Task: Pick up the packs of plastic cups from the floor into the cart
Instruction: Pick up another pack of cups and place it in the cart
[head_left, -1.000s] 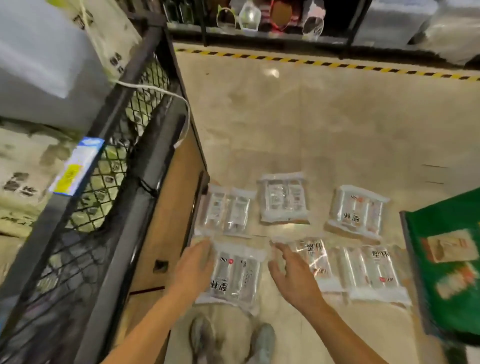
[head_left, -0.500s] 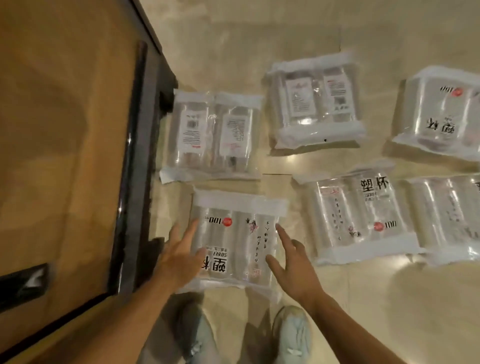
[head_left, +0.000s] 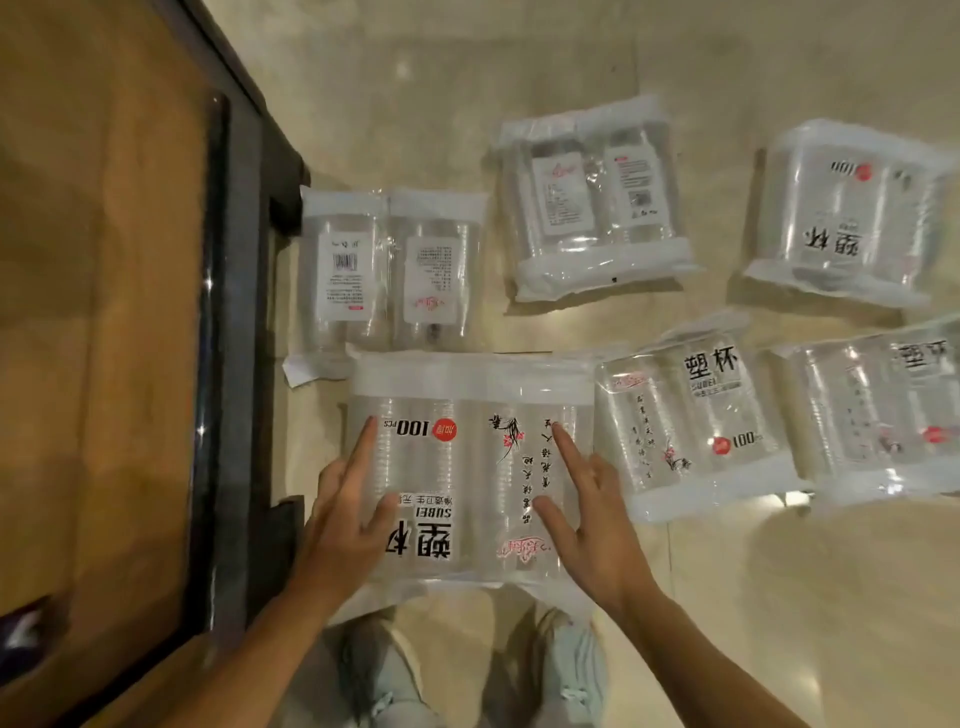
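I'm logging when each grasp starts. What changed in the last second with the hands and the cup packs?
The left hand and right hand closed in on the nearest pack and now grip its two sides, thumbs on top. It seems lifted a little: its far edge now overlaps the pack behind it. The other packs and the cart stayed put.

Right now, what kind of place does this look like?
Probably a shop stockroom or a warehouse: several sealed packs of cups lie on a smooth hard floor, beside a flat cart with a wooden deck and dark metal frame.
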